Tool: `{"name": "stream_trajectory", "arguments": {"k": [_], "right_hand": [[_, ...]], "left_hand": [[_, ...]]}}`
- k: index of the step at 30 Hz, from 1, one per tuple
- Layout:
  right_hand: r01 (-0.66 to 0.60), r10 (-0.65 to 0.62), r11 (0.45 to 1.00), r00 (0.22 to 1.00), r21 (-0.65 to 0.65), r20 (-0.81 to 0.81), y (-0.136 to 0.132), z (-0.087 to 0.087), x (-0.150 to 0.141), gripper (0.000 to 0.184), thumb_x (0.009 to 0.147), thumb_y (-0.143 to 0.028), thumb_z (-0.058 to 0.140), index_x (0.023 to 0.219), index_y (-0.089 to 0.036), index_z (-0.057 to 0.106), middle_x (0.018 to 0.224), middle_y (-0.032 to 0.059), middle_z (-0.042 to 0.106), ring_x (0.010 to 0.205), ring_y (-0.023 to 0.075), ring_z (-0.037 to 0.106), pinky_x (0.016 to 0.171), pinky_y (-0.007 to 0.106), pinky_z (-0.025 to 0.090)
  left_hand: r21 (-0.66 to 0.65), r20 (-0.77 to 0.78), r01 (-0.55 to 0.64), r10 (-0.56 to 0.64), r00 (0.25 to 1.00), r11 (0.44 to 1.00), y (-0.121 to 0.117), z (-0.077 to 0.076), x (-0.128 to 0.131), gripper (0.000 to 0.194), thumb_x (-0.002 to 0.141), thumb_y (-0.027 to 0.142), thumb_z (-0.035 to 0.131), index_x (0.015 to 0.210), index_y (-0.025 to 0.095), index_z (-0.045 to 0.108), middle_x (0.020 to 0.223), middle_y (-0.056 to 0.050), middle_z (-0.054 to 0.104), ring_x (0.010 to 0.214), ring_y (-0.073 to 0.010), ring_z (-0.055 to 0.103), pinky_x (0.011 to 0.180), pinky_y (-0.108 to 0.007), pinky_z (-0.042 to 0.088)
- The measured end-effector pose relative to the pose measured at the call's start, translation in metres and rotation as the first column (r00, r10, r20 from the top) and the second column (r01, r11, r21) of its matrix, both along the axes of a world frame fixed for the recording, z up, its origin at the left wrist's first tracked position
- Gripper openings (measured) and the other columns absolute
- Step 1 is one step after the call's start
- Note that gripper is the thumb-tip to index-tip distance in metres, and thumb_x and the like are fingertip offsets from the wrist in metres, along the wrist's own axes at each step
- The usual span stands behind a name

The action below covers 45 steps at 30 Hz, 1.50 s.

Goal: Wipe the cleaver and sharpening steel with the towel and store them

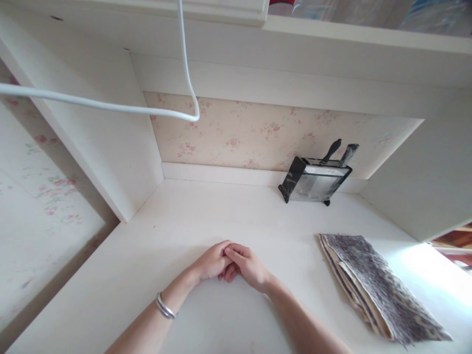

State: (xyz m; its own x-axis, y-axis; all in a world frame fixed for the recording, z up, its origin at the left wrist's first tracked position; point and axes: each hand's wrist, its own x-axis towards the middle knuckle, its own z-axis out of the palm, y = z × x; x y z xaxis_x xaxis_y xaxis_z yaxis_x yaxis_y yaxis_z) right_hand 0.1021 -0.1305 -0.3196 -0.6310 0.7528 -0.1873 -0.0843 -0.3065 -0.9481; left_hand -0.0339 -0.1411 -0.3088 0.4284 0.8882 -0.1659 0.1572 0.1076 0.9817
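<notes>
My left hand (213, 261), with silver bangles (165, 306) at its wrist, is clasped with my right hand (251, 268) above the white countertop (177, 211). The fingers of both are closed and folded into each other, and the right thumb lies over the left hand. No object shows in either one. To the right of my hands lies a folded, fuzzy grey-brown cloth (379, 285) with a beige underside. Farther back, near the wall, stands a black knife block (320, 184) with clear panels and two black-handled tools in it.
A white cable (110, 105) hangs across the upper left, close to the camera. White cabinets (228, 29) overhang the counter, with clear plastic items on the shelf (368, 29) at upper right. White side panels (84, 108) and floral wallpaper (236, 135) bound the recess.
</notes>
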Motion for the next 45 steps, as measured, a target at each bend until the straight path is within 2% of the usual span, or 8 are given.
{"name": "stream_trajectory", "arguments": {"k": [19,45], "right_hand": [[-0.004,0.004,1.000,1.000,0.009,0.025,-0.0007,-0.0008,0.0003,0.041,0.084,-0.055,0.049,0.085,-0.014,0.052,0.061,0.0052,0.066,0.053,0.0146,0.064,0.048,0.023,0.048],[0.009,-0.011,1.000,0.997,0.029,0.078,-0.0032,0.0047,-0.0018,0.048,0.079,-0.062,0.049,0.084,-0.014,0.051,0.060,0.0040,0.064,0.052,0.0146,0.062,0.048,0.025,0.047]], "left_hand": [[0.008,-0.015,-0.001,0.002,1.000,1.000,0.0008,-0.0061,-0.0015,0.020,0.080,0.022,0.039,0.091,0.016,0.054,0.047,0.004,0.052,0.037,-0.0095,0.045,0.034,-0.017,0.030],[-0.006,-0.012,0.016,-0.016,1.000,1.000,0.0001,-0.0016,-0.0011,0.019,0.079,0.025,0.042,0.090,0.015,0.054,0.045,0.004,0.051,0.037,-0.0090,0.044,0.036,-0.017,0.028]]}}
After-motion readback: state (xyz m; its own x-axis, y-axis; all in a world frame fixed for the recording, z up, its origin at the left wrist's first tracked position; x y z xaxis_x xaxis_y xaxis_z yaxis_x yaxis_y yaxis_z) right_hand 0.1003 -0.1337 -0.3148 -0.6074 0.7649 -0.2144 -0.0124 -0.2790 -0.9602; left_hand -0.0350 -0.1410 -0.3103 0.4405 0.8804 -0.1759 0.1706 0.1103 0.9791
